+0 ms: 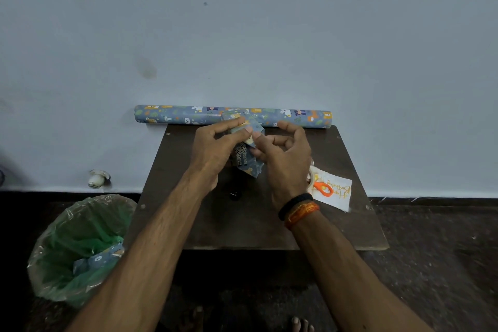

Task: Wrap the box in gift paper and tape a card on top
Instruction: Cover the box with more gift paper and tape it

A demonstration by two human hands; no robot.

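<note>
A small box (246, 155) wrapped in blue animal-print gift paper is lifted above the dark wooden table (242, 224). My left hand (215, 148) grips its left side, thumb and fingers curled over the top fold. My right hand (283, 159) pinches the paper on the right side near the top. A white "Happy Birthday" card (338, 194) lies at the table's right, with orange-handled scissors (323, 188) on it and a tape roll (310, 178) partly hidden behind my right hand. The gift paper roll (188, 114) lies along the table's far edge against the wall.
A bin lined with a green bag (78, 248), holding paper scraps, stands on the floor to the left of the table. A white fitting (98, 178) sits low on the wall at left. A small dark object (235, 194) lies on the table under my hands.
</note>
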